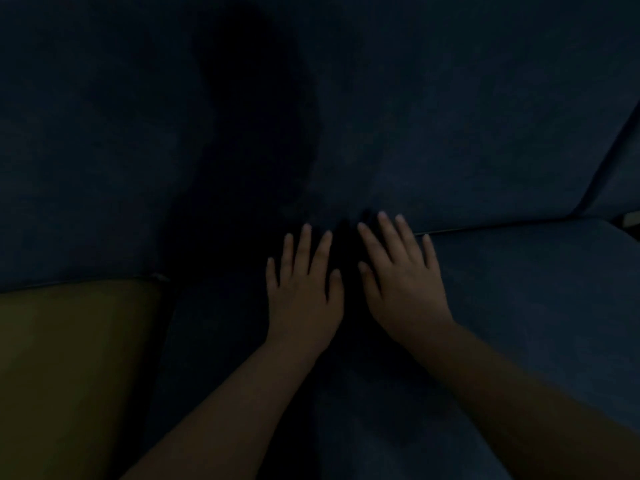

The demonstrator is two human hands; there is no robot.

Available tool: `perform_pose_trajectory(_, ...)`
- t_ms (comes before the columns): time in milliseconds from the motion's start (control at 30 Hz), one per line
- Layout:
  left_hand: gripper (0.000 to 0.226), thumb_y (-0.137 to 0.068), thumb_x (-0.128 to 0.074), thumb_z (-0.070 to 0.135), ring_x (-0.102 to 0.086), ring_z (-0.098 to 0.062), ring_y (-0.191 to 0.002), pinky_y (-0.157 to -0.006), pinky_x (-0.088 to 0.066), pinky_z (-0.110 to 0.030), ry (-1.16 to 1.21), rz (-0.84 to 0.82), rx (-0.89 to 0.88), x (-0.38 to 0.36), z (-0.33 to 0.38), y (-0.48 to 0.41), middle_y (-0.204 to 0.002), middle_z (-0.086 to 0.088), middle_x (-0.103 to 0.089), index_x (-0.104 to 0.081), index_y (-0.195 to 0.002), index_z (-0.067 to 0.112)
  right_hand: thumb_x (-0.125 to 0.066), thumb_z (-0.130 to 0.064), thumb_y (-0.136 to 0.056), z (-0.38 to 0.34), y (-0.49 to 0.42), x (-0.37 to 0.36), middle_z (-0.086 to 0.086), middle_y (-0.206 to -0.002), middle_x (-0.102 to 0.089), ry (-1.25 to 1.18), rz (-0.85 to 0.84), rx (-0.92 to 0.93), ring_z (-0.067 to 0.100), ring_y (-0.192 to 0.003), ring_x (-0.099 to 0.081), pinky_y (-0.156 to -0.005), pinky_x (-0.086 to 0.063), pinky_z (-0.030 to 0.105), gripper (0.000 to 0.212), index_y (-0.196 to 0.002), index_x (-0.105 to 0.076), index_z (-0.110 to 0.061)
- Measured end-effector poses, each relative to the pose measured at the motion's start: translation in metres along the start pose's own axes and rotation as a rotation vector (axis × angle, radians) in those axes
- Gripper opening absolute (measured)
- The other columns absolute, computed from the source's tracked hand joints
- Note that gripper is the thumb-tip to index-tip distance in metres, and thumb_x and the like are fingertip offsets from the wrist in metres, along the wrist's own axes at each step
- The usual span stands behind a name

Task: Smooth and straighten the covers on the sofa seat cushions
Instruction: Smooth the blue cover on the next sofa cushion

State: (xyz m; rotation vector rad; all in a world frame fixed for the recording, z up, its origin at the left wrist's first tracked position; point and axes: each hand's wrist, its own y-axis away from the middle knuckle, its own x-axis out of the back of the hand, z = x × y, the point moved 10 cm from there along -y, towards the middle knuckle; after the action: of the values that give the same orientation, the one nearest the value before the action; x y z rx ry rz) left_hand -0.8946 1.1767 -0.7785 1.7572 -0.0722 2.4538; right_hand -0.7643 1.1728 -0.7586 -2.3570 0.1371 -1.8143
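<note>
On the dark blue seat cushion cover [519, 306], left hand [304, 299] and right hand [405, 282] are laid flat, fingers spread — soft, pliable cloth, best pressed outward, not gripped.

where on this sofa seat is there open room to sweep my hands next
Right of the right hand, the blue seat runs bare up to the backrest seam. Near the forearms, the seat also looks bare, though dim. Left is tighter: the yellow cushion borders the left hand side. Between the hands, only a narrow dark gap.
</note>
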Motion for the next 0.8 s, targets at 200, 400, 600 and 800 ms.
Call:
perform_pose_trajectory(200, 0.066, -0.088, 0.004, 0.053, 0.014, -0.015, -0.147, -0.118, 0.007, -0.044, -0.017, -0.084, -0.091, -0.044, 0.057, -0.006, -0.161, 0.008, 0.012, 0.001, -0.152, 0.038, -0.013, -0.046, -0.101, 0.074, 0.018, -0.017, -0.001, -0.162, 0.006, 0.072, -0.207, -0.264, 0.020, -0.148, 0.010, -0.118, 0.002, 0.050, 0.054, -0.153, 0.000, -0.036)
perform_pose_trajectory(400, 0.077, -0.077, 0.014, 0.054, 0.010, -0.020, -0.148, -0.118, 0.004, -0.048, -0.162, -0.133, -0.066, -0.075, 0.047, 0.000, -0.162, 0.006, 0.008, 0.001, -0.152, 0.039, 0.014, -0.059, -0.082, 0.090, 0.037, -0.049, -0.007, -0.160, 0.015, 0.119, -0.369, -0.288, 0.017, -0.146, 0.017, -0.115, 0.012, 0.048, 0.070, -0.150, 0.010, -0.041)
perform_pose_trajectory(600, 0.056, -0.100, -0.012, 0.050, 0.017, -0.018, -0.147, -0.118, 0.007, -0.047, -0.174, -0.201, -0.024, -0.072, 0.048, -0.001, -0.160, 0.007, 0.016, 0.003, -0.152, 0.039, -0.011, -0.055, -0.099, 0.090, 0.033, -0.039, -0.005, -0.160, 0.017, 0.062, -0.447, -0.245, 0.018, -0.146, 0.019, -0.116, 0.012, 0.051, 0.058, -0.152, 0.007, -0.039)
perform_pose_trajectory(800, 0.068, -0.085, -0.010, 0.046, 0.010, -0.017, -0.148, -0.116, 0.007, -0.043, 0.076, 0.102, -0.128, -0.035, 0.121, -0.019, -0.161, 0.007, 0.006, -0.018, -0.152, 0.035, -0.033, -0.037, -0.095, 0.116, 0.008, 0.036, 0.006, -0.159, -0.021, 0.092, 0.089, -0.103, 0.025, -0.147, -0.014, -0.115, -0.015, 0.054, 0.057, -0.151, -0.028, -0.025)
